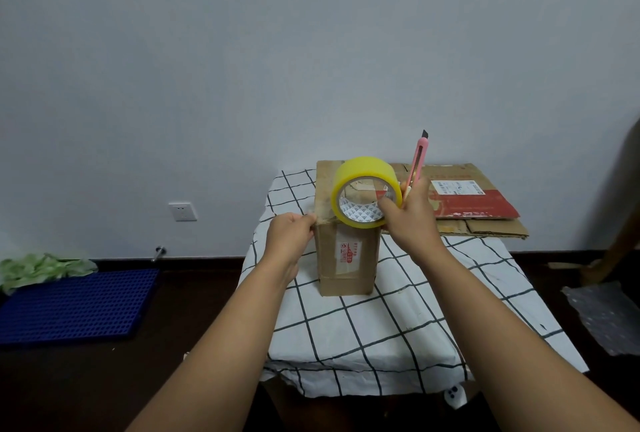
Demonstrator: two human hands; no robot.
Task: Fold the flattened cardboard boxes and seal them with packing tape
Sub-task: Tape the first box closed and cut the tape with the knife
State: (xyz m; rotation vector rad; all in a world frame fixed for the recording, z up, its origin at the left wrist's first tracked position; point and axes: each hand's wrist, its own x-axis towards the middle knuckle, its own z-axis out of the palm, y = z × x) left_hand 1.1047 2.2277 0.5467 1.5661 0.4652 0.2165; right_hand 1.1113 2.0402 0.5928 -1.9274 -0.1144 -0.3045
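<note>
Two hands were seen over a worktop draped in a white checked cloth. An upright folded cardboard box stood near its far end, with flattened cardboard boxes laid behind it to the right. A yellow tape roll was held on edge at the box top by the right hand, by which a pink utility knife was also gripped. The box's upper left corner was pinched by the left hand.

Home room: wall socket, checked tablecloth.
</note>
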